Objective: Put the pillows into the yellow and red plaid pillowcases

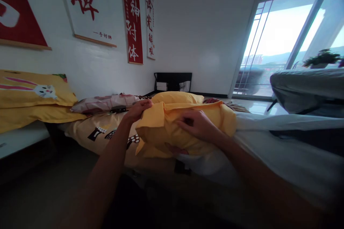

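Observation:
A yellow pillowcase (pixel 204 143) lies bunched in front of me on the bed, its upper edge folded over. My left hand (pixel 138 111) is closed at its upper left corner, with the fingertips on the cloth. Over the middle of the same pillowcase, my right hand (pixel 197 123) has its fingers curled in toward the thumb, pinching at the fabric. A dark pink patch of its print shows low on the front. Just behind it is another yellow piece of bedding (pixel 177 97).
A beige patterned bedcover (pixel 102 132) spreads beneath, with a pinkish pillow (pixel 106 103) on it. Yellow rabbit-print bedding (pixel 32 91) lies at left. White sheeting (pixel 268 146) stretches right. A covered piece of furniture (pixel 309 86) stands by the window; hanging scrolls (pixel 131 18) line the wall.

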Demonstrator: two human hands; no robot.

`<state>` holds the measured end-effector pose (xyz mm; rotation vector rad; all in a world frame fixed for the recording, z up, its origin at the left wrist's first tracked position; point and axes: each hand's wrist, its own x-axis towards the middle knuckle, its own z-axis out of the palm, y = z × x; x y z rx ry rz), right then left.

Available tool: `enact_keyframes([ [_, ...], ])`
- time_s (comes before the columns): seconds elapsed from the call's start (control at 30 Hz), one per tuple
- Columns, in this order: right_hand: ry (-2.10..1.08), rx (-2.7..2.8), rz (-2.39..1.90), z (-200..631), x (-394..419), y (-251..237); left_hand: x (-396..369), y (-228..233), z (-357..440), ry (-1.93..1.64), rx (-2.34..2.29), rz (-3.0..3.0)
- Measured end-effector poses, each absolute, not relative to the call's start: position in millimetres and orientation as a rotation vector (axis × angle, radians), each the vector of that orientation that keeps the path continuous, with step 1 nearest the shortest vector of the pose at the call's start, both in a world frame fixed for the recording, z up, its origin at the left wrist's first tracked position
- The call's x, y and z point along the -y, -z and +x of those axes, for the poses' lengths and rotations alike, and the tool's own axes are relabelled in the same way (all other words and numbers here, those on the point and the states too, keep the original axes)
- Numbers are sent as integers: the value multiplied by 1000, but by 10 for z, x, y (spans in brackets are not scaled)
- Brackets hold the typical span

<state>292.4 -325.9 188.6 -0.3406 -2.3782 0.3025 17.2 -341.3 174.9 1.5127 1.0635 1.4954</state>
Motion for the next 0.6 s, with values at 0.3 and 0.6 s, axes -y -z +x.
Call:
enact_keyframes([
  [0.3, 428, 2359, -526, 2907, 3100, -1722, 3319, -1487, 9, -1574, -1010, 1452],
  [0.6, 680, 2078, -981, 2436, 3405, -1544, 3190, -1482, 181, -1569, -1010, 1436],
])
